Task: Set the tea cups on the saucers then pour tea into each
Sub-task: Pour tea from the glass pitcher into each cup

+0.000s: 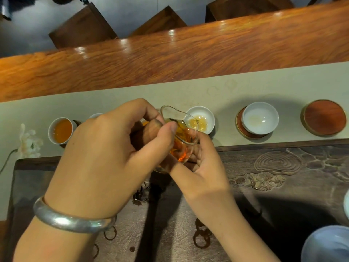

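My left hand (105, 148) grips the wooden handle of a glass tea pitcher (181, 137). My right hand (204, 167) supports the pitcher's base from below. The pitcher is tilted, and its spout hangs over a white cup (205, 115) that holds a little pale tea. At the left stands a white cup (61, 130) full of amber tea. Another cup rim (95, 115) peeks out behind my left hand. To the right an empty white cup (260, 118) sits on a wooden saucer (239, 127). A bare saucer (323, 117) lies at the far right.
The cups stand in a row on a beige runner (170, 91) across the wooden table (170, 53). A dark carved tea tray (283, 176) lies in front. A white flower (28, 140) rests at the left. Pale bowls (326, 244) sit at the bottom right.
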`<state>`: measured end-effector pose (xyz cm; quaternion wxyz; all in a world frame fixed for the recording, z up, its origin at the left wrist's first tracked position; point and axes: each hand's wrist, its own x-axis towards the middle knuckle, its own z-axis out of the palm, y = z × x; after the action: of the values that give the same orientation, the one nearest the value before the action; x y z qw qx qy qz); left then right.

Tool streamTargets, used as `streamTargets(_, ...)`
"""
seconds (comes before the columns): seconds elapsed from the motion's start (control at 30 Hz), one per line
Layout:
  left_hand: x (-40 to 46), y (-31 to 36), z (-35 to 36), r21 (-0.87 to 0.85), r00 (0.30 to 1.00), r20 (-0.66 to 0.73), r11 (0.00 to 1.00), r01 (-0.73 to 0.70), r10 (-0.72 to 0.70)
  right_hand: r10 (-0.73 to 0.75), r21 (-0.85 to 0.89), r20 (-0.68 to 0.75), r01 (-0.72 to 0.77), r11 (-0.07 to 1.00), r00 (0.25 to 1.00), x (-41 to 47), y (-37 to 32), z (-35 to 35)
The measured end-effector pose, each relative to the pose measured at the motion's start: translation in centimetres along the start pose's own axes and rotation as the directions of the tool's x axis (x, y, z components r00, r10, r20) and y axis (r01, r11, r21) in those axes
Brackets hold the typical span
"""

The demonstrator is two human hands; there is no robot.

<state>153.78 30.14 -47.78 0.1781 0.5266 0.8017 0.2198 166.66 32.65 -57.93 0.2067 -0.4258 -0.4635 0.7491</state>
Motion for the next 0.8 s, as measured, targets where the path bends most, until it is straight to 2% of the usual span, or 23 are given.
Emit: streamTargets(0.8, 0.05, 0.46, -0.38, 0.057, 1.000, 0.030, 0.998, 0.001, -0.003, -0.001, 0.047, 0.019, 0.000, 0.999, 1.000, -0.23, 0.10, 0.23)
